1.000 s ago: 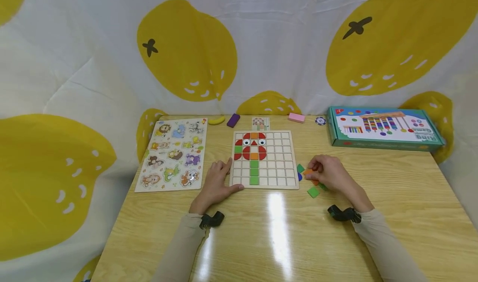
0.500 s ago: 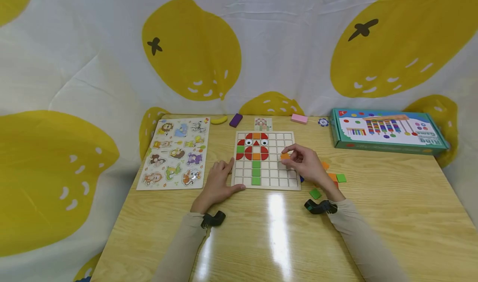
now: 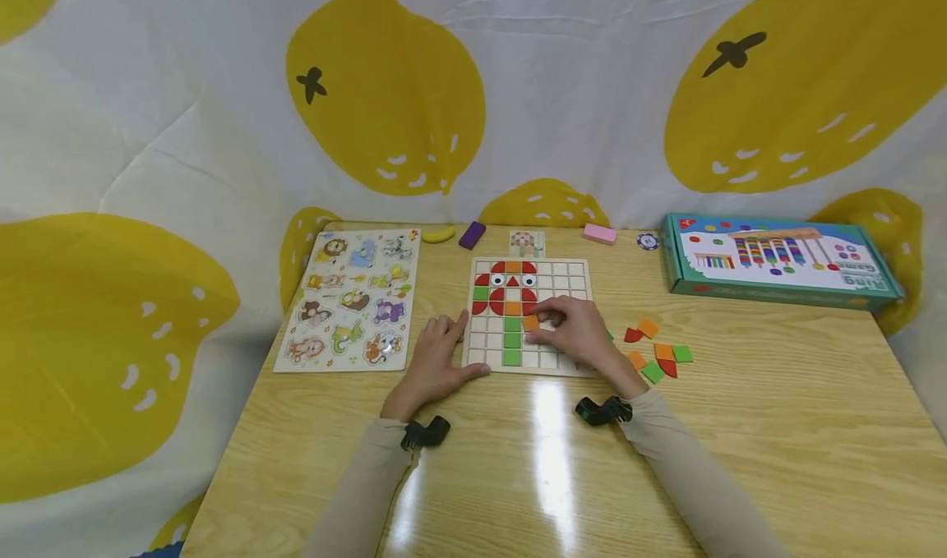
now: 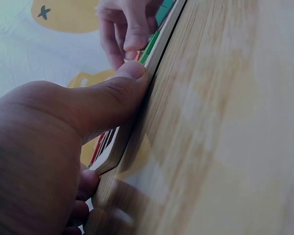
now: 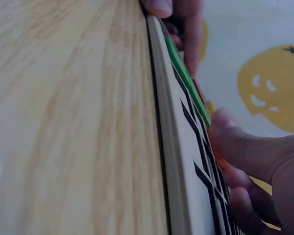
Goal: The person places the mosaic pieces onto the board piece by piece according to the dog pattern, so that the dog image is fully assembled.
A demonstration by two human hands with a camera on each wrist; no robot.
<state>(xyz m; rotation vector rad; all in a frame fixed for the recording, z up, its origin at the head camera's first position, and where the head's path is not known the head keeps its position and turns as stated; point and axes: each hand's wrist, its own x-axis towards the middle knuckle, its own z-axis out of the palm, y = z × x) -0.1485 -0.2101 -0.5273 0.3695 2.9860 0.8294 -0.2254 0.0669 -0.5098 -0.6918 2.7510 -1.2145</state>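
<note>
A glossy wood-grain tabletop [image 3: 481, 492] stands before a white cloth [image 3: 577, 65] printed with yellow fruit. Near the tabletop's far edge, about midway, lies a pale gridded board [image 3: 561, 283] bearing red, green and orange tiles [image 3: 512, 341]. The right hand [image 3: 575, 330] pinches a flat, square orange tile [image 3: 530, 323] at the board's middle; the left hand [image 3: 432, 369], thumb outstretched, touches the board's near left corner.
</note>
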